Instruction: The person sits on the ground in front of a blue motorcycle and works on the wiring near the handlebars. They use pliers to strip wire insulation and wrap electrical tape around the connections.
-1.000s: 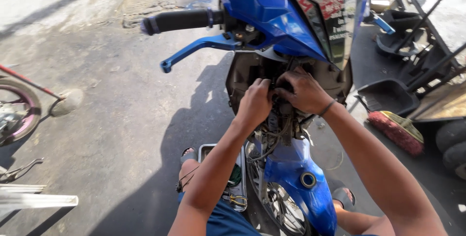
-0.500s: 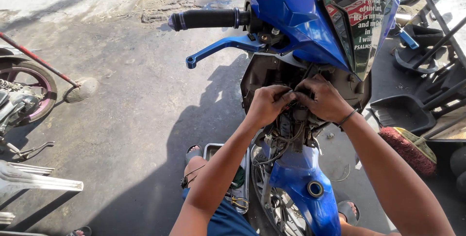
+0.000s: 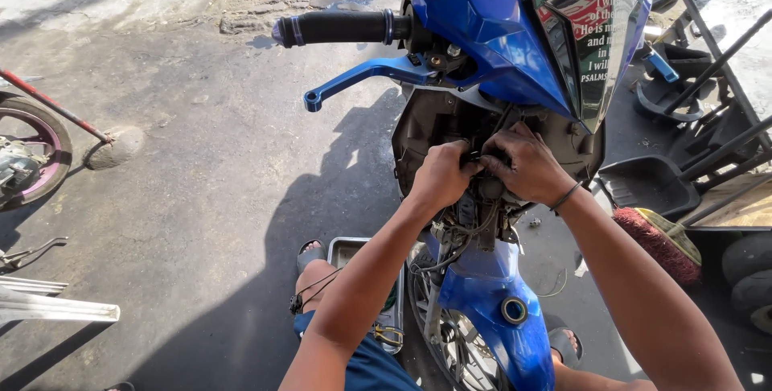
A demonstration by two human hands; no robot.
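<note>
A blue motorbike [image 3: 498, 45] faces me, its front panel off and black wiring [image 3: 470, 226] exposed below the headlight cowl [image 3: 591, 45]. My left hand [image 3: 442, 175] and my right hand [image 3: 527, 166] meet inside the open front, fingers pinched together on a small black connector in the wiring [image 3: 476, 158]. A band sits on my right wrist. The black handlebar grip [image 3: 338, 27] and blue brake lever [image 3: 362, 77] stick out to the left above my hands. The blue front mudguard [image 3: 498, 318] and wheel [image 3: 450, 343] are below them.
A metal tray [image 3: 354, 250] with tools lies on the concrete beside my sandalled foot [image 3: 310, 256]. Another bike's wheel [image 3: 32, 154] and metal parts [image 3: 48, 306] are at the left. A black dustpan [image 3: 647, 186], red broom head [image 3: 659, 242] and black frames stand at the right.
The view has shifted so the bike sits further right and nearer. Both hands have stayed together on the wiring, working at the same spot.
</note>
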